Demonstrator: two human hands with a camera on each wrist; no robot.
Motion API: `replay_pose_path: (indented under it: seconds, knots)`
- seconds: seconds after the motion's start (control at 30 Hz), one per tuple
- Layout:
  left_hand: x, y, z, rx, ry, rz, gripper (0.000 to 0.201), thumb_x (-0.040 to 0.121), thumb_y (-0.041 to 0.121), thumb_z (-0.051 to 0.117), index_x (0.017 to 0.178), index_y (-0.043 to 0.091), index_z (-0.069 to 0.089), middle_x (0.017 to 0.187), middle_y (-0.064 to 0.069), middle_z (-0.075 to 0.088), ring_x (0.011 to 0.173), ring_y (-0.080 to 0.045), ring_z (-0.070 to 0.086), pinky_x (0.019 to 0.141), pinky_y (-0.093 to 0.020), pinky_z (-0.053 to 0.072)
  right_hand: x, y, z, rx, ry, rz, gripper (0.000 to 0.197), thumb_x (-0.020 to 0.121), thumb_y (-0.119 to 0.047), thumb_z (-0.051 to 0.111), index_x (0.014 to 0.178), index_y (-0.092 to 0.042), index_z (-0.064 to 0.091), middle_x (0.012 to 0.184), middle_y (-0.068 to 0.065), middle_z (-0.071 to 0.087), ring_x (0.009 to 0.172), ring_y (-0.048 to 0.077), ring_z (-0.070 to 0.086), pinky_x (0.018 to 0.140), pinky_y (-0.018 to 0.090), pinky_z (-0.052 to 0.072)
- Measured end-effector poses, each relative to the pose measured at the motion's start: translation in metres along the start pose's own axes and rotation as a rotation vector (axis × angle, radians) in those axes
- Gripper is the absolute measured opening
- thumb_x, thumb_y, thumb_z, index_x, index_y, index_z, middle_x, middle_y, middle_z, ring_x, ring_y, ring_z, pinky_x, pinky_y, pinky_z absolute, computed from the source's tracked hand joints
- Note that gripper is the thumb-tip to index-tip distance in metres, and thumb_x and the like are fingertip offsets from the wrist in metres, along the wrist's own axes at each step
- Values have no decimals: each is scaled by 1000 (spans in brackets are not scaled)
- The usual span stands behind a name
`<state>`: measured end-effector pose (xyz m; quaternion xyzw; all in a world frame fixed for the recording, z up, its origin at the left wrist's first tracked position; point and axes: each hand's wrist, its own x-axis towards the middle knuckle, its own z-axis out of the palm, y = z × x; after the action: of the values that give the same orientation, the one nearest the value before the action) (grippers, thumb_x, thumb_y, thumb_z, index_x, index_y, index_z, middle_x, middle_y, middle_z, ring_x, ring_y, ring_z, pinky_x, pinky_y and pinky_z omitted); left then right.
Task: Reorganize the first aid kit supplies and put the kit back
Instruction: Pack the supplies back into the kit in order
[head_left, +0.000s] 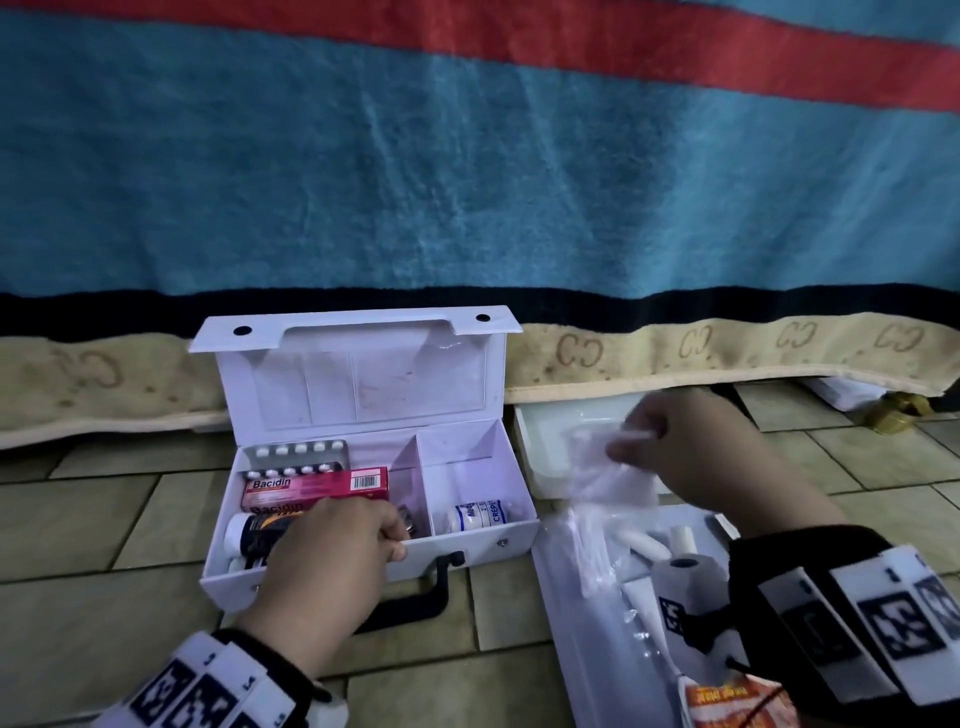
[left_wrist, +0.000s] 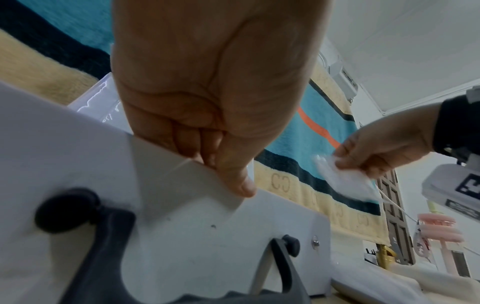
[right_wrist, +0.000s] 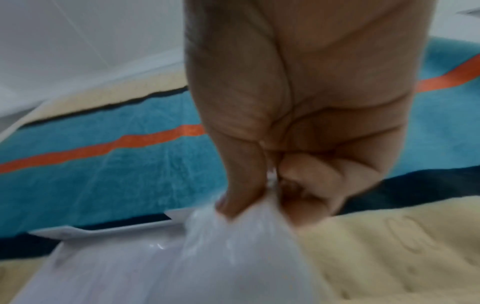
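The white first aid kit (head_left: 470, 548) stands open on the tiled floor, lid upright. Inside lie blister packs (head_left: 298, 452), a pink Bacidin box (head_left: 317, 488), a dark bottle (head_left: 254, 535) and, in the right compartment, a crepe bandage roll (head_left: 478, 515). My left hand (head_left: 397, 535) grips the kit's front wall (left_wrist: 194, 236), fingers inside and thumb (left_wrist: 233, 176) outside. To the right of the kit my right hand (head_left: 626, 441) pinches the top of a clear plastic bag (head_left: 613, 473), which hangs blurred below the fingers (right_wrist: 298, 185) in the right wrist view (right_wrist: 233, 246).
A white tray (head_left: 540, 441) lies on the floor under the bag. In front of it a white sheet carries a tape roll (head_left: 685, 569), small white rolls and an orange packet (head_left: 727, 701). A blue striped blanket (head_left: 467, 182) hangs behind. The kit's black handle (head_left: 415, 597) lies forward.
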<state>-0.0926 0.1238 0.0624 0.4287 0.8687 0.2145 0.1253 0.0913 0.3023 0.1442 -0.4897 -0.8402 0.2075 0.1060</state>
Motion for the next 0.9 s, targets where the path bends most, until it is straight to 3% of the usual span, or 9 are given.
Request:
replay_pose_path:
  seconds: [0.1,0.17,0.23,0.3,0.4,0.53,0.67,0.77,0.9]
  knots:
    - [1,-1,1,3,7,5,5,84,30,65,82,31,69,72,10,58,76,-10,52,66,-23,37,11,-16,12,425,147,-19,17,78,-17,73,69,-13,60,63,5,60,53,19,58,59,30,49]
    - [2,-2,2,10,11,13,5,84,30,65,85,30,70,73,10,58,76,-9,52,66,-23,37,20,-27,29,603,120,49,17,80,-10,70,67,-12,59,64,8,61,54,22,63,71,43,57]
    - [3,-4,3,14,8,14,5,84,30,65,86,29,70,71,10,56,76,-9,51,66,-22,36,26,-37,46,611,65,91,20,79,-8,66,62,-11,57,52,4,61,59,25,68,71,43,58]
    - [3,-5,4,13,9,12,6,84,29,64,86,29,70,70,11,56,75,-8,51,66,-22,37,28,-48,62,538,10,106,22,78,-8,66,58,-12,56,51,5,62,62,27,70,62,34,55]
    - [3,-4,4,12,10,11,6,84,29,64,86,29,70,74,9,60,80,-10,57,67,-22,40,31,-58,86,342,-8,93,8,77,-10,66,72,-11,60,77,10,68,69,27,66,56,26,50]
    - [3,-4,3,-2,5,-1,8,85,27,63,87,29,70,78,9,63,88,-12,61,71,-23,45,35,-60,108,108,27,104,21,80,-17,66,99,-14,59,103,5,65,94,23,63,73,27,52]
    - [2,-2,2,7,10,8,11,86,25,60,90,28,69,84,9,65,91,-11,60,72,-22,43,29,-62,116,-166,-57,14,15,85,-19,61,100,-18,60,109,2,63,97,21,63,68,26,46]
    - [2,-3,2,3,17,13,11,85,25,61,91,28,69,72,12,58,86,-11,57,72,-22,43,25,-63,116,-349,-11,-121,20,87,-16,60,107,-16,57,114,2,53,98,20,61,64,27,38]
    - [1,-4,3,-2,32,25,12,86,23,59,91,28,69,64,16,51,77,-6,48,67,-21,36,27,-63,122,-479,-85,-296,27,86,-7,52,108,-17,63,115,3,58,114,20,50,83,26,40]
